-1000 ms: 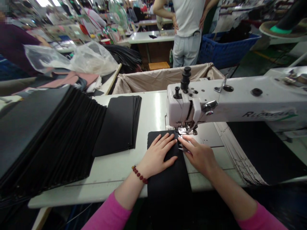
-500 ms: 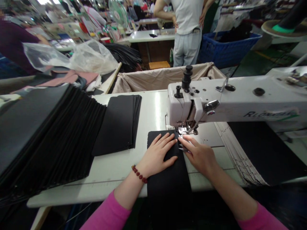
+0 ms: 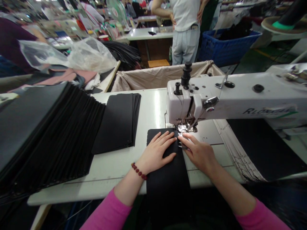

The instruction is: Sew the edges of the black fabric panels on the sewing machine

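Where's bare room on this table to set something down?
White tabletop shows between the smaller black stack and the sewing machine and, near the front edge, between the tall black stack and the left hand. Crowded: the presser foot, with the left hand flat on the black piece and the right hand close beside; and farther right, where another stack lies.

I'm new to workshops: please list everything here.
Panel: 1, black, under left hand
Sewing machine: 1, white, right
Metal tool: 1, silvery, right hand
Nearby stacks: 3, mostly black, two left, one right
Table: 1, pale, under panel
Plastic heap: 1, clear, upper left
Cut pieces: several, pink/grey, left
Bin: 1, beige, behind table
Basket: 1, blue, upper right
Fan: 1, green, background
People: several, mixed clothing, background
The rest: too blurred to count
Bracelet: 1, dark red, left wrist
Left hand: 1, pink sleeve, on panel
Right hand: 1, pink sleeve, panel's edge
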Demonstrator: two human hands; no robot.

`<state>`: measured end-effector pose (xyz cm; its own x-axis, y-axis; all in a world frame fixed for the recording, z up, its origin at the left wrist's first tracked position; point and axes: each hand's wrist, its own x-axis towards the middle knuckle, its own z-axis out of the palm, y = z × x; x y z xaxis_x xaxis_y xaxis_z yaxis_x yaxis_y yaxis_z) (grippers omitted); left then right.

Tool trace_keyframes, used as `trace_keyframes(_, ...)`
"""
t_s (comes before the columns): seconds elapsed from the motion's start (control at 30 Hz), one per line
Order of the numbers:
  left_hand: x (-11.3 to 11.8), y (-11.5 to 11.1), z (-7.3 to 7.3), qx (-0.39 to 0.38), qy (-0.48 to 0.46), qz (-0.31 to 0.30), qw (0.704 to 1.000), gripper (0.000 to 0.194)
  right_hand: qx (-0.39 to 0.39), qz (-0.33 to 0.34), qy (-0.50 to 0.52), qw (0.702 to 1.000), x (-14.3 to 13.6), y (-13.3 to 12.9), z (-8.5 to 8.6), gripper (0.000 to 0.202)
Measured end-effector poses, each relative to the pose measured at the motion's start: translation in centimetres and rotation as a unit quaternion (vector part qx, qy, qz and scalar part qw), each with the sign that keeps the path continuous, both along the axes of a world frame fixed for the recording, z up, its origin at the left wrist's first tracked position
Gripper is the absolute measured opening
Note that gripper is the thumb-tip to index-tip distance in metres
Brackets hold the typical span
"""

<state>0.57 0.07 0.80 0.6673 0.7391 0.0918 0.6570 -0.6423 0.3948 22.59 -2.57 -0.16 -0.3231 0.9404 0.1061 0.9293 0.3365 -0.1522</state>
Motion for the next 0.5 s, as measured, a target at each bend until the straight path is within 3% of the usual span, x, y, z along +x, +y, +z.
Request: trace_keyframes(0.5, -0.17, -0.26, -0.05, 0.023, -0.005, 0.018, 1.000, 0.047, 0.005, -0.006, -0.011, 1.000, -0.04, -0.04, -0.07, 0.044)
